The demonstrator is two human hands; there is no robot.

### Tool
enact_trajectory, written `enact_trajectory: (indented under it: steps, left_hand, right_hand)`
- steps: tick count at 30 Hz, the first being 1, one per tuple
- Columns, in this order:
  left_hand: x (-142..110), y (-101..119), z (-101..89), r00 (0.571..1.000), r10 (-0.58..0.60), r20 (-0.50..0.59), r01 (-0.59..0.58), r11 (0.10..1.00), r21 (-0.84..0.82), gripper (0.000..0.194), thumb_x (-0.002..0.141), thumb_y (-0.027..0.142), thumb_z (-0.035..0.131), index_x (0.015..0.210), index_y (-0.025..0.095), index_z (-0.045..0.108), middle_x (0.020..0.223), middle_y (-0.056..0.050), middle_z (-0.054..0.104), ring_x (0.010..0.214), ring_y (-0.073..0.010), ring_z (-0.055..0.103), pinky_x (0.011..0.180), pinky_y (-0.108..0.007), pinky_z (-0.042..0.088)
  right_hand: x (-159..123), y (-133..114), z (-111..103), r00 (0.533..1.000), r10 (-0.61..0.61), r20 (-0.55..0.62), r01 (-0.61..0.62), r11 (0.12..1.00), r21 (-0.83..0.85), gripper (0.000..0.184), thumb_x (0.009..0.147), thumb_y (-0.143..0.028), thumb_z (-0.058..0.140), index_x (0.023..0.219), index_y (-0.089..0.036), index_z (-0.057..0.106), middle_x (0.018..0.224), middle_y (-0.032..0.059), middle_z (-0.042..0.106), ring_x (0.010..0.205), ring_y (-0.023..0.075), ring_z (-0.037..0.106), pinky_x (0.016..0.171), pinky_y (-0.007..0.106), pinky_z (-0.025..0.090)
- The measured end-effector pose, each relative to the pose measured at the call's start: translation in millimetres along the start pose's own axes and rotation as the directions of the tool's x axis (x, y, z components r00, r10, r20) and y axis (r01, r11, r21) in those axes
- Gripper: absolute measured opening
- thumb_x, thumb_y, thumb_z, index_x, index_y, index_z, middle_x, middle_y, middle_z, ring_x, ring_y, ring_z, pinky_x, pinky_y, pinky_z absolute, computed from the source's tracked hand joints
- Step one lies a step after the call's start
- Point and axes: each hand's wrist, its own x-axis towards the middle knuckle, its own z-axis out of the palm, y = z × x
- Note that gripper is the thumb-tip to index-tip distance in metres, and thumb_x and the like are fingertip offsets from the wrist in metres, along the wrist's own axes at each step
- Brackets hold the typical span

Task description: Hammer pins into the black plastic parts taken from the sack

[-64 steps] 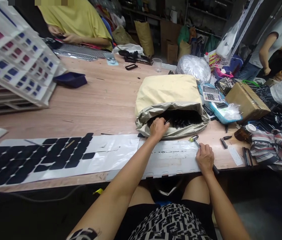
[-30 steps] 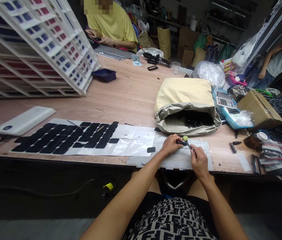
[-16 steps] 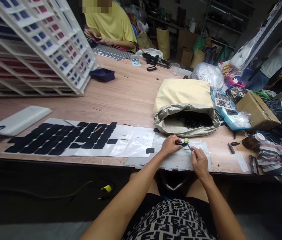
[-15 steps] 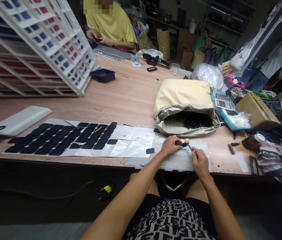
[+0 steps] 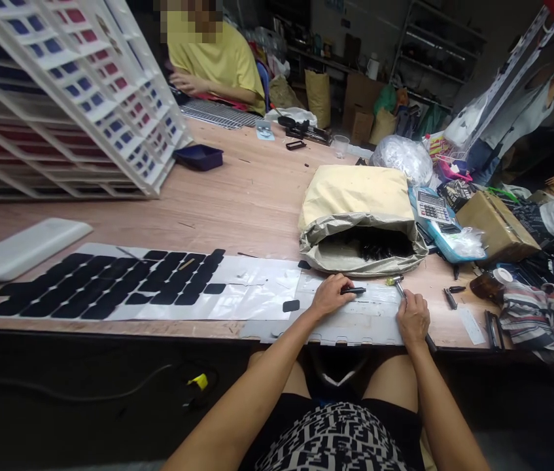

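Observation:
My left hand (image 5: 328, 296) is closed on a slim black piece (image 5: 356, 290) that points to the right, just over the grey mat (image 5: 326, 332). I cannot make out what kind of part it is. My right hand (image 5: 413, 318) grips a small hammer (image 5: 399, 285) by its handle; the head, with a yellow-green face, is up and to the right of the black piece, apart from it. Behind both hands lies a cream sack (image 5: 355, 193), its mouth facing me and dark pieces (image 5: 379, 248) inside.
Left of the mat, a white sheet (image 5: 252, 301) carries rows of black rounded pads (image 5: 110, 278). A white flat device (image 5: 26, 247) and a white crate (image 5: 152, 186) stand farther left. To the right are a calculator (image 5: 432, 208), a brown bottle (image 5: 487, 284) and a striped cloth (image 5: 532, 320).
The hammer head has moved right, away from the black piece, along with my right hand. My left hand still holds the black piece. The whole view has shifted slightly.

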Motion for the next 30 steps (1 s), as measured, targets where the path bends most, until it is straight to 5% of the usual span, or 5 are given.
enact_trajectory:
  steps: [6,13,19,25,30]
  left_hand:
    - [-82,26,-15.1,0.961,0.034,0.274,0.067,0.934,-0.351,0.031,0.091,0.046,0.051,0.104,0.021,0.065,0.087,0.0,0.067,0.078,-0.0165,0.058,0.074,-0.027,0.045]
    - [-160,8,45.9,0.883,-0.303,0.359,0.355,0.931,-0.085,0.022,0.084,0.038,0.058,0.09,0.019,0.068,0.071,0.001,0.064,0.068,-0.0165,0.058,0.063,-0.026,0.038]
    - [-148,-2,68.5,0.831,-0.474,0.291,0.415,0.877,0.242,0.023,0.084,0.039,0.06,0.089,0.02,0.072,0.087,-0.01,0.072,0.091,-0.0286,0.068,0.074,-0.033,0.045]
    - [-108,47,19.1,0.856,-0.089,0.51,0.178,0.976,-0.128,0.028,0.084,0.04,0.058,0.093,0.02,0.077,0.075,-0.002,0.073,0.067,-0.0188,0.065,0.061,-0.027,0.043]
    - [21,58,-14.0,0.985,-0.17,0.001,0.169,0.981,-0.1,0.036,0.085,0.031,0.056,0.115,0.016,0.07,0.083,-0.005,0.073,0.073,-0.019,0.065,0.069,-0.029,0.049]
  right_hand:
    - [-2,-3,-2,1.0,0.01,0.029,-0.009,0.999,-0.032,0.026,0.095,-0.021,0.046,0.115,-0.021,0.063,0.094,0.0063,0.059,0.087,0.0203,0.048,0.072,0.031,0.032]
    - [-3,-3,0,0.999,0.014,0.036,-0.013,0.999,-0.043,0.027,0.095,-0.02,0.046,0.117,-0.02,0.062,0.096,0.0067,0.058,0.089,0.0205,0.048,0.072,0.031,0.032]
    - [-4,-3,0,1.0,-0.004,-0.004,0.004,0.999,-0.043,0.027,0.094,-0.02,0.046,0.116,-0.02,0.062,0.093,0.0068,0.058,0.087,0.0205,0.048,0.071,0.031,0.033]
    - [-4,-4,1,1.0,-0.002,0.009,0.003,0.998,-0.056,0.028,0.094,-0.021,0.045,0.117,-0.019,0.061,0.095,0.0079,0.057,0.088,0.0215,0.048,0.07,0.032,0.033]
    - [-4,-6,0,0.999,0.009,0.033,-0.007,0.998,-0.062,0.028,0.095,-0.019,0.045,0.117,-0.02,0.061,0.094,0.0072,0.058,0.088,0.0215,0.048,0.071,0.032,0.033]
